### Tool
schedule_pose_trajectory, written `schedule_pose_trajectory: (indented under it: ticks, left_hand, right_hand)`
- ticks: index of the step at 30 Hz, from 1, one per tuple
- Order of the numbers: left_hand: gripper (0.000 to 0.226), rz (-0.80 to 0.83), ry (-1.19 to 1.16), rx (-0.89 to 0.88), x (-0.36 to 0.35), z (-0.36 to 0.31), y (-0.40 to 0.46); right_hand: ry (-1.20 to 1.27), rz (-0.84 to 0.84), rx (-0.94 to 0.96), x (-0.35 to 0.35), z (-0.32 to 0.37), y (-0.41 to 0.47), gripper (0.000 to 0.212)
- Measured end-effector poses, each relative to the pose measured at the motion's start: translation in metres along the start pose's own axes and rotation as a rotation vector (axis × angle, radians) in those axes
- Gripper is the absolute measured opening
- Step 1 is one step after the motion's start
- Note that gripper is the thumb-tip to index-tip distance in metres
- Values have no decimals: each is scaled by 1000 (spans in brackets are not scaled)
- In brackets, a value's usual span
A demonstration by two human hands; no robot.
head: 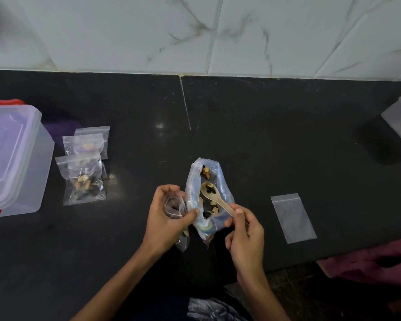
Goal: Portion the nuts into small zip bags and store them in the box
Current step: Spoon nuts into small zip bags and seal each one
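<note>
Small zip bag (175, 208) gripped open in left hand (168, 218), few nuts inside. Just right of it, big nut bag (206, 198) lies on black counter (264, 135), left thumb touching its edge. Right hand (244, 232) pinches wooden spoon (214, 198), bowl loaded inside big bag. Filled bags (83, 174) and box (14, 158) far left; empty bag (293, 217) right.

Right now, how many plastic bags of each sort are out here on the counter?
Filled small zip bags beside the box: 3
Small zip bag held in the left hand: 1
Empty zip bag: 1
Big nut bag: 1
Total: 6
</note>
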State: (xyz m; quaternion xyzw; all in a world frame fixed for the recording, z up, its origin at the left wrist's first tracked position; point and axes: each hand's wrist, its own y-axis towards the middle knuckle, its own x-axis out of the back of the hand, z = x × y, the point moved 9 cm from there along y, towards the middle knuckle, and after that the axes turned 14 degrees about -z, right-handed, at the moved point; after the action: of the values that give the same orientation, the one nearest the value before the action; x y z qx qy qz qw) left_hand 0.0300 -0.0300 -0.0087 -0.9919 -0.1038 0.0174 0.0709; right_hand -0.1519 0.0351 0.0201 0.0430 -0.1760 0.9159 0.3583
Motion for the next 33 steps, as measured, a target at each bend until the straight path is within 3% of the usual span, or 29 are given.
schedule_pose_trajectory:
  ticks: [5,12,15,19,21,29,33]
  left_hand:
    - [58,-28,-2,-32,5,-11,1]
    - [59,-48,42,-266,4,-49,-5]
    - [58,-45,68,-346,1,-59,-8]
    - [66,-32,50,-401,-1,-63,-9]
    - [71,-43,39,-407,0,-63,-8]
    - [69,-61,42,-446,4,-65,-7]
    - [72,-75,71,-455,5,-64,-6]
  right_hand:
    - [-18,-34,77,10,5,-7,25]
    - [117,-21,250,20,49,-35,19]
    - [86,22,476,17,73,-53,17]
    - [-124,106,947,2,98,-81,26]
    - [-166,98,1065,-1,101,-90,25]
    - [-177,83,1198,-5,103,-101,24]
    - [-137,79,1097,-5,99,-94,25]
